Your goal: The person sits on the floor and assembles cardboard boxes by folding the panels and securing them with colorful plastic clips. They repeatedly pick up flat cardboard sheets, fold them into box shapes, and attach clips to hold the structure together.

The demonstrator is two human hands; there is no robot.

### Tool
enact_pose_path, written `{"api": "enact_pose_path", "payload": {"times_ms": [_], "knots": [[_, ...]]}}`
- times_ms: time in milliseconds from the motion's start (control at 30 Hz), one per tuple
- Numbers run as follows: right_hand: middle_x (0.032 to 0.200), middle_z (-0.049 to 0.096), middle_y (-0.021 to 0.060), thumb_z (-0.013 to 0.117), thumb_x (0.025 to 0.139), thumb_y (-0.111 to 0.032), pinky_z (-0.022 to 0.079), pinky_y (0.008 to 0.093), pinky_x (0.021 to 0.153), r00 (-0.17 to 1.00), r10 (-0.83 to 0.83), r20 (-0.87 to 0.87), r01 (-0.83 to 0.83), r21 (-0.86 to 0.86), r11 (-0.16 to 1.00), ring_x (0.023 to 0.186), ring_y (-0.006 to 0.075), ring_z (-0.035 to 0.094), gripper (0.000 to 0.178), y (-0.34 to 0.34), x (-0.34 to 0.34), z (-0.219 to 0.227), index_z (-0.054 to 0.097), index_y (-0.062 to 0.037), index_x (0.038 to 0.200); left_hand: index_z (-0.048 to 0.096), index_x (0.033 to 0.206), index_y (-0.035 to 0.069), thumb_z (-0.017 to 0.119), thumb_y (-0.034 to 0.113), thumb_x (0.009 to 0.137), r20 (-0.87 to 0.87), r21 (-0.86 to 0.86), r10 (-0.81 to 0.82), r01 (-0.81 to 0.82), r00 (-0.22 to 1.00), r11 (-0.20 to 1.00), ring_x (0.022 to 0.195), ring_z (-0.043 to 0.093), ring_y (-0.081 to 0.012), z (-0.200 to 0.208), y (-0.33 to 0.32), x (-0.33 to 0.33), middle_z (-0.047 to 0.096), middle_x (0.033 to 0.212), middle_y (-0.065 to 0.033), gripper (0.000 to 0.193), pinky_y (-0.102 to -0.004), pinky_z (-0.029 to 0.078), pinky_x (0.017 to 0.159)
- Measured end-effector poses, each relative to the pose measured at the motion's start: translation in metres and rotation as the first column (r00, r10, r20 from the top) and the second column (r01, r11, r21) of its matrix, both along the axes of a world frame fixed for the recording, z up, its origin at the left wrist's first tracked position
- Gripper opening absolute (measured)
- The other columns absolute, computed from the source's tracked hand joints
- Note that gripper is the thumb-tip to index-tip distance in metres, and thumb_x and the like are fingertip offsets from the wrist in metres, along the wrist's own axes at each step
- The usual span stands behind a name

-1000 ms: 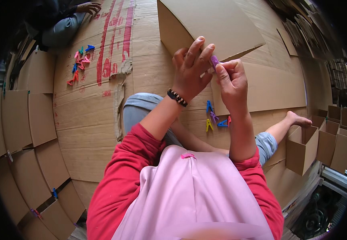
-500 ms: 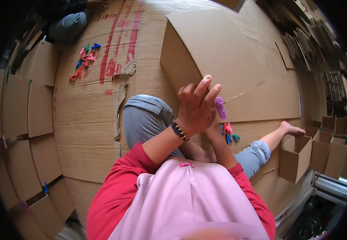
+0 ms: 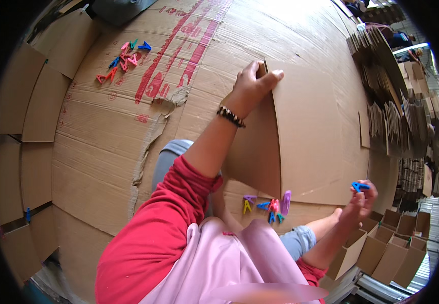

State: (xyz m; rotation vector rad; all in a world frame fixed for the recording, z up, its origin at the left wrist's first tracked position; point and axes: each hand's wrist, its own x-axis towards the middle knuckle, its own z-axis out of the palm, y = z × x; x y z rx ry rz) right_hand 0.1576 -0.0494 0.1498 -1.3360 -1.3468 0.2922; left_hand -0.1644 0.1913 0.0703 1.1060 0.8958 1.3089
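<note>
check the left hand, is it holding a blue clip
No, the left hand grips the folded cardboard sheet; the right hand holds the blue clip.

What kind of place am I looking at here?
Probably a carton-making workshop. The person sits on a floor of flattened cardboard, stacks of flat blanks stand at the right, and folded small boxes are lined up nearby.

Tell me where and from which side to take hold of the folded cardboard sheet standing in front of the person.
Grip the folded cardboard sheet at the top of its crease, coming from above, probably as the left hand does now: fingers over the upper edge, thumb on the near panel. The sheet stands on the cardboard floor, so its top edge is free while its bottom edge is not. The right hand holds a blue clip.
</note>
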Motion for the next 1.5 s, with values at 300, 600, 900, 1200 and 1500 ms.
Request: {"api": "enact_pose_path", "payload": {"times_ms": [300, 600, 900, 1200, 1500], "knots": [[0.107, 0.064, 0.0094, 0.059, 0.091, -0.006, 0.048, 0.0290, 0.089, 0.802, 0.568, 0.185, -0.496, -0.325, 0.806, 0.099, 0.0143, 0.061, 0.021, 0.236, -0.151, 0.068, 0.059, 0.0021, 0.110, 0.054, 0.104, 0.008, 0.067, 0.049, 0.074, 0.022, -0.039, 0.025, -0.024, 0.999, 0.999, 0.100, 0.046, -0.0206, -0.012, -0.004, 0.014, 0.056, 0.101, -0.0079, 0.052, -0.0361, 0.030, 0.095], [0.085, 0.057, -0.0026, 0.058, 0.096, -0.021, 0.043, 0.0206, 0.076, 0.751, 0.650, 0.116, -0.529, -0.484, 0.697, 0.081, 0.0047, 0.051, 0.017, 0.295, -0.190, 0.015, 0.060, -0.0047, 0.100, 0.053, 0.112, 0.009, 0.072, 0.057, 0.066, 0.027, -0.071, -0.065, 0.067, 0.998, 0.995, 0.117, 0.040, -0.0292, -0.009, -0.006, 0.011, 0.054, 0.112, -0.0140, 0.068, -0.0450, 0.018, 0.107], [0.077, 0.051, -0.0043, 0.057, 0.096, -0.025, 0.039, 0.0200, 0.068, 0.708, 0.665, 0.239, -0.376, -0.670, 0.641, 0.074, 0.0039, 0.044, 0.020, 0.301, -0.195, 0.020, 0.057, -0.0057, 0.092, 0.022, 0.126, 0.005, 0.078, 0.011, 0.076, 0.228, 0.014, -0.006, 0.003, 0.974, 1.000, 0.094, 0.054, -0.0135, -0.014, -0.003, 0.019, 0.047, 0.106, -0.0116, 0.075, -0.0270, 0.050, 0.080], [0.081, 0.060, 0.0093, 0.051, 0.096, -0.039, 0.046, 0.0304, 0.071, 0.660, 0.600, 0.453, -0.269, -0.603, 0.751, 0.078, 0.0155, 0.055, 0.036, 0.275, -0.197, 0.023, 0.060, -0.0061, 0.107, 0.030, 0.127, 0.011, 0.082, 0.033, 0.066, 0.330, -0.049, -0.053, 0.073, 0.942, 0.996, 0.105, 0.044, -0.0189, -0.018, -0.002, 0.019, 0.044, 0.107, -0.0096, 0.084, -0.0345, 0.038, 0.092], [0.061, 0.048, -0.0019, 0.030, 0.093, -0.067, 0.039, 0.0319, 0.070, 0.796, 0.227, 0.561, -0.206, -0.103, 0.973, 0.057, 0.0115, 0.042, 0.076, 0.108, -0.125, 0.082, 0.065, 0.0003, 0.098, 0.040, 0.136, 0.007, 0.036, 0.070, 0.088, 0.208, -0.075, -0.023, 0.039, 0.978, 0.996, 0.128, 0.038, -0.0266, -0.023, 0.019, -0.050, 0.045, 0.136, -0.0144, 0.079, -0.0491, 0.015, 0.109]]}}
